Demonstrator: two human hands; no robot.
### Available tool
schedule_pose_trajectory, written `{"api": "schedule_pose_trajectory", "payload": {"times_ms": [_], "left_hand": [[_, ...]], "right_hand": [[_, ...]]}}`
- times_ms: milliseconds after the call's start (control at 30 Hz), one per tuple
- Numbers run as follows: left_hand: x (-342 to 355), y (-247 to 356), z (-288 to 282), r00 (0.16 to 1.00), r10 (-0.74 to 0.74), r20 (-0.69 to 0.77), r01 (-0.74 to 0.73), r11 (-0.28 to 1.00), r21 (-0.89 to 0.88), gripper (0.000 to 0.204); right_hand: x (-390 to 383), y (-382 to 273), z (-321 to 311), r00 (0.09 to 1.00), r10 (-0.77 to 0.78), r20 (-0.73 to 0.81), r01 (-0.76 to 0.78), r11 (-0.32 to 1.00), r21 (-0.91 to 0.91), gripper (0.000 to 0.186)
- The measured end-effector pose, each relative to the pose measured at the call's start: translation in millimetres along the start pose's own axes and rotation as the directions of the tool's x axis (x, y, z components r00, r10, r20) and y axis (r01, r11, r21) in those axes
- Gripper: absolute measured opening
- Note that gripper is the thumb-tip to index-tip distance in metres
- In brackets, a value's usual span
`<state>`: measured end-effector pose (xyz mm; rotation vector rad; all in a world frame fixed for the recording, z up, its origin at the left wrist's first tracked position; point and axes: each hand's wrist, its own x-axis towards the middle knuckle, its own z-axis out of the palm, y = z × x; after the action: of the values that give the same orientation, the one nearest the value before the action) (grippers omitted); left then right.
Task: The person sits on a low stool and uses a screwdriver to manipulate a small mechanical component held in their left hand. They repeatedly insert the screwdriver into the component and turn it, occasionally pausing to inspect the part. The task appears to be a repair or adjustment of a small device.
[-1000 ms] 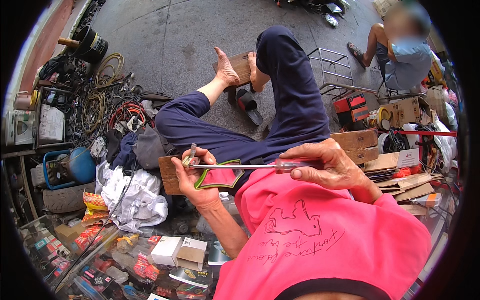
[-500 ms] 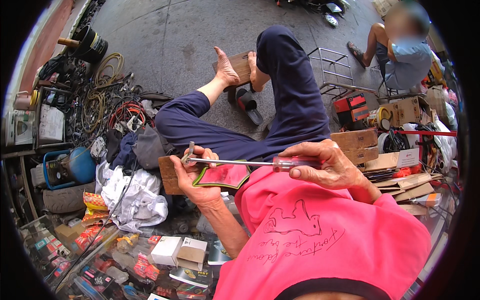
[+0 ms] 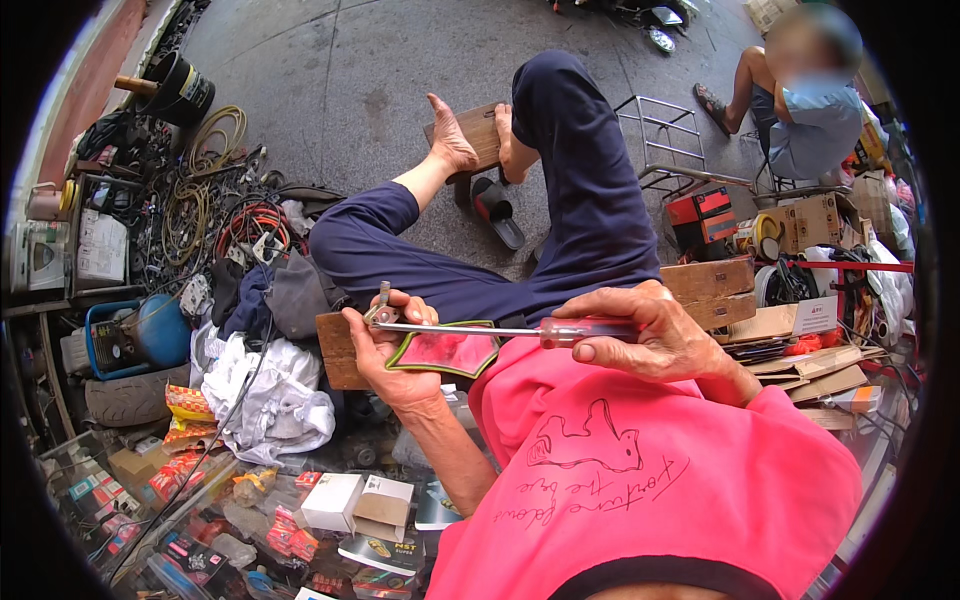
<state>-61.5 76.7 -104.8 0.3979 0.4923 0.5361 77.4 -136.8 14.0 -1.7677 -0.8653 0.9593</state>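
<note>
My left hand point(image 3: 405, 378) is closed around a small angular mirror point(image 3: 447, 351) with a bright green rim, its glass reflecting pink. At the mirror's left end, between thumb and fingers, sits a metal mount point(image 3: 382, 314) with a short stem pointing up. My right hand point(image 3: 665, 335) grips a screwdriver point(image 3: 570, 332) by its clear red handle, thumb below and fingers above. The long steel shaft runs left across the mirror, and its tip meets the metal mount. The exact contact at the tip is too small to make out.
Below my left forearm, a glass-topped case point(image 3: 230, 490) carries boxes and small packets. White rags point(image 3: 270, 400) and coiled cables point(image 3: 190, 220) lie at left. Wooden blocks point(image 3: 710, 290) and flattened cardboard point(image 3: 800, 375) are at right. A person point(image 3: 815, 130) sits beyond a metal stool frame point(image 3: 660, 140).
The screwdriver's handle has shifted slightly left and down, and its shaft lies a little lower over the mirror. Both hands keep their hold.
</note>
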Motion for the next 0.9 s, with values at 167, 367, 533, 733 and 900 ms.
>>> {"api": "schedule_pose_trajectory", "payload": {"times_ms": [167,367,533,733,900], "left_hand": [[0,0,0,1.000,0.010,-0.001,-0.010,1.000,-0.002,0.060],[-1,2,2,1.000,0.020,-0.002,-0.020,0.998,-0.064,0.062],[0,1,-2,0.999,0.022,0.024,-0.022,1.000,-0.003,0.058],[0,3,-1,0.999,0.015,0.042,-0.014,1.000,-0.027,0.058],[-3,5,8,0.999,0.030,-0.014,-0.031,0.998,-0.049,0.062]], "right_hand": [[1,0,1,1.000,-0.016,-0.013,0.016,1.000,-0.012,0.037],[-1,-7,-1,0.999,0.010,-0.033,-0.009,0.999,0.034,0.038],[2,-9,-1,0.999,0.041,-0.031,-0.039,0.997,0.063,0.037],[0,-8,1,0.999,-0.012,-0.053,0.011,1.000,-0.009,0.037],[0,-10,-1,1.000,-0.018,-0.019,0.019,1.000,0.019,0.037]]}}
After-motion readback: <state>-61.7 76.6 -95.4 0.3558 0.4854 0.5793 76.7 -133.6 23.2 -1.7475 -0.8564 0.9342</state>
